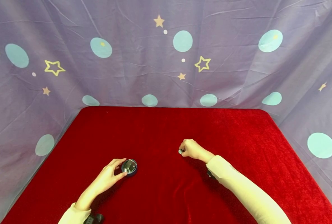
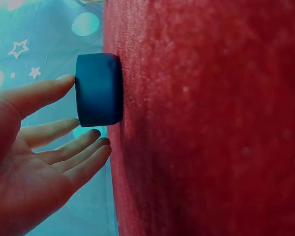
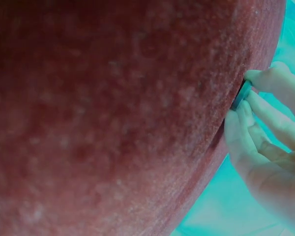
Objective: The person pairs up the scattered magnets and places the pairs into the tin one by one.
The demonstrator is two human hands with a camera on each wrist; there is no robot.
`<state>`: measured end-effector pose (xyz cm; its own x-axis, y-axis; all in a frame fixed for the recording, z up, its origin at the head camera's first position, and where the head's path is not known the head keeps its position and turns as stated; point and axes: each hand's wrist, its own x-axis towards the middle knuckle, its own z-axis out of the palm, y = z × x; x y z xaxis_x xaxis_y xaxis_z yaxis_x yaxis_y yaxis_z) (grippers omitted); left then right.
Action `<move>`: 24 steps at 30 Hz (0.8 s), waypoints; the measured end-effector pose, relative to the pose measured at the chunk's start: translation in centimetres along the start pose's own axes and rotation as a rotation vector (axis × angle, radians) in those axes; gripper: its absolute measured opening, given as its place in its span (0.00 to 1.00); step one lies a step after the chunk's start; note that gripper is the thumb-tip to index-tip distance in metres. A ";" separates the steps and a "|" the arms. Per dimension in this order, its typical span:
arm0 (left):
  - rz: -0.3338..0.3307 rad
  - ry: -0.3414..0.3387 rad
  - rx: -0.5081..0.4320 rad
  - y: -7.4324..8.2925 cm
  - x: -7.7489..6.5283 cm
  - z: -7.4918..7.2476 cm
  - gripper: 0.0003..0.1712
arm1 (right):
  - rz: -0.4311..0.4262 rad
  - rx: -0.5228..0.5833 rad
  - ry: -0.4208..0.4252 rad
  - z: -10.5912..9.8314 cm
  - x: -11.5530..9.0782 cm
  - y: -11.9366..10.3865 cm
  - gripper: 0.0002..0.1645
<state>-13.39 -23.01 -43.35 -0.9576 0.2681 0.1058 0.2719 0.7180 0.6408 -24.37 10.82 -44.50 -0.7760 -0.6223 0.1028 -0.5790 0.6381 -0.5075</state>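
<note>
A short, round, dark blue container (image 1: 129,167) with a shiny, reflective top stands on the red cloth left of the middle. My left hand (image 1: 108,175) is at its near-left side, thumb and index fingertips right at its upper rim. In the left wrist view the container's smooth side (image 2: 98,91) shows, and the other fingers of that hand stretch loosely below it. Farther right, my right hand (image 1: 192,149) pinches a small, flat, pale teal disc (image 1: 180,151). The right wrist view shows the disc (image 3: 242,95) nearly edge-on between thumb and fingertips, close over the cloth.
Red velvety cloth (image 1: 154,133) covers the wide table, with some wrinkles near the front middle. A lilac curtain (image 1: 143,74) with stars and blue dots hangs behind and along both sides. Dark wrist devices (image 1: 93,218) sit at the cream sleeves (image 1: 222,169).
</note>
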 end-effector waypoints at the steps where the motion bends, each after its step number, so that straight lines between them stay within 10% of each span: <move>1: -0.005 -0.004 -0.009 0.0 0.0 0.0 0.29 | -0.004 0.002 0.007 0.0 0.0 0.0 0.08; 24: -0.080 -0.079 -0.156 -0.3 0.2 0.2 0.29 | -0.047 0.122 0.115 0.3 0.2 -2.4 0.08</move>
<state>-13.65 -23.05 -43.63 -0.9633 0.2682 -0.0069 0.1707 0.6326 0.7555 -23.10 9.05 -43.54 -0.7763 -0.5897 0.2227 -0.5862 0.5453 -0.5992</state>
